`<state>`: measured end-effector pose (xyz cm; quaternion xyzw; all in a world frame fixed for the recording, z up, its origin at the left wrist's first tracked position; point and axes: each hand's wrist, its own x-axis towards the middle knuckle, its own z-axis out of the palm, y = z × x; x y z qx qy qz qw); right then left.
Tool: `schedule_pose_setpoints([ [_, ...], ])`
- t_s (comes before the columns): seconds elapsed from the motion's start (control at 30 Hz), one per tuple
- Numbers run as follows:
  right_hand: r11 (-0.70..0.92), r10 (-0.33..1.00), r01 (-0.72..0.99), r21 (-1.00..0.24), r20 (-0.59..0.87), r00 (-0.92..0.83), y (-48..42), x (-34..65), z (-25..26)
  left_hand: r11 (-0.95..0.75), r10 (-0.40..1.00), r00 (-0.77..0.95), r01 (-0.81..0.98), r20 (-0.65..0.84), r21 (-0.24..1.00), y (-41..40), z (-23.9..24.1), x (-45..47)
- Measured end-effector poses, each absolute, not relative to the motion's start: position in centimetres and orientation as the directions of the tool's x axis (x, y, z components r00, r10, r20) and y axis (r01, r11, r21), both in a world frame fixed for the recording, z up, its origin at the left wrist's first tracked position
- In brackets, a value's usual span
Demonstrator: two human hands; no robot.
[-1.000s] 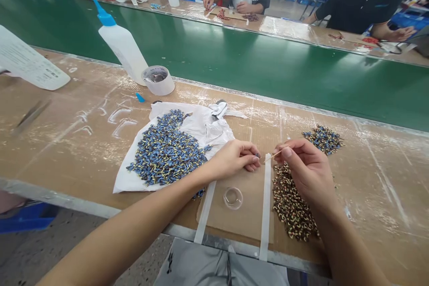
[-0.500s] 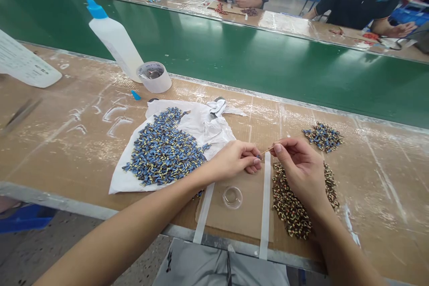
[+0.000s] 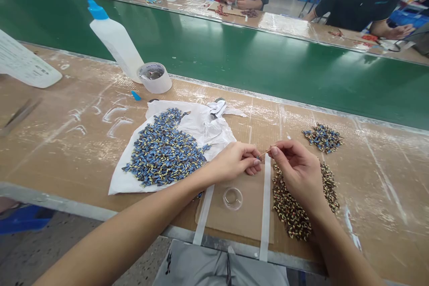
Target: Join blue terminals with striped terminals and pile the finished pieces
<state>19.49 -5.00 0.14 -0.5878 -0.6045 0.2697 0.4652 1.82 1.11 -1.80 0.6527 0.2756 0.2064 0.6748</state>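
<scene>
Right now the left hand (image 3: 234,160) is pinched shut, and its grip holds a tiny blue part (image 3: 257,157) at the fingertips, so small that little of it shows. The right hand (image 3: 298,172) is pinched shut too, and its grip holds a thin stick (image 3: 264,152) between thumb and finger. The stick points left and its tip reaches the tiny blue part, right between the two hands. Both hands float just above the desk (image 3: 83,134), over a flat piece of cardboard (image 3: 241,219) held down by two white tape strips (image 3: 266,205). A small clear dish (image 3: 233,198) sits on the cardboard, just below the left hand. To the left lies a white sheet (image 3: 201,125) with a big pile of blue parts (image 3: 164,152) on it, near the left wrist. Under the right hand lies a pile of dark and pale parts (image 3: 291,210). A smaller blue pile (image 3: 322,136) sits farther off to the right. Farther back stand a white squeeze bottle (image 3: 115,40) with a blue tip and a tape roll (image 3: 154,77), touching each other. Behind them runs a green belt (image 3: 251,62), and other people work on its far side.
</scene>
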Motion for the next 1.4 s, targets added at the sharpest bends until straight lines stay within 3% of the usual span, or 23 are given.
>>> schedule_pose_setpoints([
  [0.6,0.227,0.950,0.553,-0.802,0.308,0.056,-5.3,19.4,0.8,0.151,0.602,0.783,0.079,-0.155,0.985,1.3,-1.2,1.8],
  [0.77,0.197,0.960,0.387,-0.901,0.257,0.111,-5.9,19.3,1.4,0.154,0.585,0.794,0.090,-0.164,0.984,1.4,-1.1,1.7],
  [0.87,0.256,0.967,0.253,-0.933,0.243,-0.081,-6.3,18.7,2.2,0.085,0.570,0.812,0.089,-0.122,0.992,1.6,-0.9,1.5],
  [1.0,0.369,0.867,0.250,-0.895,0.235,-0.439,-6.6,17.4,2.6,-0.005,0.572,0.815,0.115,-0.092,0.993,1.9,-0.8,1.3],
  [1.17,0.445,0.793,0.330,-0.832,0.195,-0.578,-6.8,16.0,2.1,0.027,0.593,0.795,0.138,-0.127,0.990,2.1,-0.9,1.4],
  [1.3,0.470,0.804,0.367,-0.802,0.219,-0.552,-6.4,17.2,2.7,0.028,0.582,0.803,0.135,-0.126,0.990,2.1,-0.7,1.4],
  [1.4,0.374,0.924,0.571,-0.731,0.241,-0.297,-5.5,20.3,3.1,0.089,0.571,0.806,0.131,-0.158,0.987,2.1,-0.8,1.3],
])
